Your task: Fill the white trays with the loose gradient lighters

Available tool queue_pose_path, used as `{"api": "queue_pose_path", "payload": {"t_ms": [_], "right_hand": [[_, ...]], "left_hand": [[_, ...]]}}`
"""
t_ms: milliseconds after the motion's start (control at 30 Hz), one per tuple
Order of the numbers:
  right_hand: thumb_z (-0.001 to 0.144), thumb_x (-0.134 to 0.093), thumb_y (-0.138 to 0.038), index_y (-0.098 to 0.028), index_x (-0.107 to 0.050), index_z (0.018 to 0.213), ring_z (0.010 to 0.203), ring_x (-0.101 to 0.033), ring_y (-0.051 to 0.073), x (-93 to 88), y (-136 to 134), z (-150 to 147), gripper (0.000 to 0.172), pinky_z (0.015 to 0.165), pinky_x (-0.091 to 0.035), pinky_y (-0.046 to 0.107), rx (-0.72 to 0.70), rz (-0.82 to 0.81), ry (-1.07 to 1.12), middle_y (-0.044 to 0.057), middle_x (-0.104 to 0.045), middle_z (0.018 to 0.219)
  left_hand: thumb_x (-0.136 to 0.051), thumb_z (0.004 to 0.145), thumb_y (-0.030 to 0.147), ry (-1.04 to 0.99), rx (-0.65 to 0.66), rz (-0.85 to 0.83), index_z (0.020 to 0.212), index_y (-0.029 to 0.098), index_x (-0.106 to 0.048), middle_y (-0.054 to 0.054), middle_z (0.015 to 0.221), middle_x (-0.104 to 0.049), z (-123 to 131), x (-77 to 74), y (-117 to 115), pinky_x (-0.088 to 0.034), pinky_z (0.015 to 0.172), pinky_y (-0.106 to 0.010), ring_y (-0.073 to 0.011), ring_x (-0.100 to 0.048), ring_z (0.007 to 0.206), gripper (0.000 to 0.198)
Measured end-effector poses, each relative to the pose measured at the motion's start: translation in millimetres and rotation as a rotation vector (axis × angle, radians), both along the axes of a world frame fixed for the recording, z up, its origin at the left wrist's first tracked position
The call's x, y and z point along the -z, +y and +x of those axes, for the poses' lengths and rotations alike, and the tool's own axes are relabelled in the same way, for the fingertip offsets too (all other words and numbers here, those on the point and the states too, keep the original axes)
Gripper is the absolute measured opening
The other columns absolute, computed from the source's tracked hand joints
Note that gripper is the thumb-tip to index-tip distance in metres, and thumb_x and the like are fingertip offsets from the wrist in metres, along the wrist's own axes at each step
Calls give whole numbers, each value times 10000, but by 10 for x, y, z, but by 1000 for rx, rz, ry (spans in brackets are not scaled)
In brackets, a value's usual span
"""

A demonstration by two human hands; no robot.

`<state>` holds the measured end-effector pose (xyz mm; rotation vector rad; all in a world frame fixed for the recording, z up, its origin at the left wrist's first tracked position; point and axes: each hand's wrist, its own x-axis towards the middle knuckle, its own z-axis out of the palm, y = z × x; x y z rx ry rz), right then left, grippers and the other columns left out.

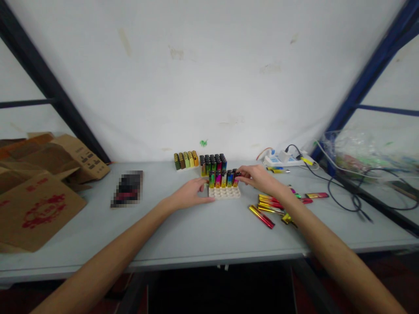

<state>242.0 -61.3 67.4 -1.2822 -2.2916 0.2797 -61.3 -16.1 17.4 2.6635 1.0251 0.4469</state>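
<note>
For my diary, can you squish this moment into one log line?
left hand: at white tray; right hand: on tray's rightmost lighter; loose lighters: lying on table

Soft, even light
We see a bright wall (209, 78), deep shadow below the surface (196, 235), stretching at the frame's edges, and a pixelated patch (127, 189) left of centre.

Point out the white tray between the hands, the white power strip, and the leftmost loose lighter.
White tray (225, 193): head view, on its bare front part.
White power strip (276, 161): head view, on its housing.
Gold-and-red lighter (261, 216): head view, on mid-body.
</note>
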Motion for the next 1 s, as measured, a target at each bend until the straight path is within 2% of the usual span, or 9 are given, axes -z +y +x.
{"api": "queue_pose_path", "payload": {"t_ms": [100,233,300,433,533,667,767,867,1000], "right_hand": [[950,-658,-405,-196,-616,1178,735,-713,194,-12,0,18,312,677,-532,279,51,23,61,52,-772,832],[957,-631,-455,-183,-676,981,727,-699,197,-78,27,243,276,666,-503,281,164,30,-80,74,-756,812],[900,-697,-434,-175,-710,897,739,-694,206,-73,41,395,260,650,-483,285,237,-73,-226,93,-760,849],[753,-812,-386,-180,-758,872,688,-680,210,20,51,614,245,566,-445,284,317,-360,-415,96,-766,875],[751,-795,-314,-185,-751,814,635,-657,187,71,61,647,150,538,-421,270,281,-385,-415,77,-752,807],[774,-777,-275,-193,-706,818,610,-632,171,62,83,579,118,523,-403,256,238,-306,-338,59,-730,775],[846,-728,-308,-187,-664,898,675,-650,186,7,86,487,147,593,-451,272,195,-180,-219,64,-723,805],[882,-702,-379,-185,-626,1009,793,-690,208,-68,53,356,244,711,-514,308,145,-63,20,78,-727,909],[913,-666,-492,-207,-565,1107,800,-694,185,-104,-33,124,360,716,-547,314,-33,-155,409,66,-699,990]], "left_hand": [[-613,821,756,1,-8,-2,914,190,-572,-41,860,-598,5,-14,-10,-401,673,-304,-229,-569,764,575],[-625,823,738,8,-4,-4,901,190,-563,-40,855,-588,4,-25,-21,-404,684,-306,-229,-567,771,557],[-628,823,732,3,-4,-8,895,191,-561,-41,861,-589,2,-26,-25,-406,687,-306,-229,-568,776,550],[-623,819,737,-7,-4,-7,886,195,-563,-39,851,-594,3,-21,-25,-399,669,-307,-230,-570,763,549],[-624,820,737,-13,3,-2,885,196,-559,-42,858,-596,4,-21,-23,-398,668,-307,-231,-572,771,548],[-631,818,736,-11,-4,0,875,197,-547,-38,853,-587,5,-38,-27,-396,668,-303,-227,-565,768,549],[-625,830,729,-2,-2,4,859,200,-533,-39,852,-585,7,-41,-34,-399,680,-304,-227,-565,772,538],[-617,830,743,-4,-16,24,859,197,-543,-39,842,-587,21,-9,-43,-399,681,-306,-227,-564,764,552],[-606,837,755,-3,-61,80,956,174,-598,-46,841,-606,73,47,-62,-412,710,-323,-239,-576,776,594]]}}
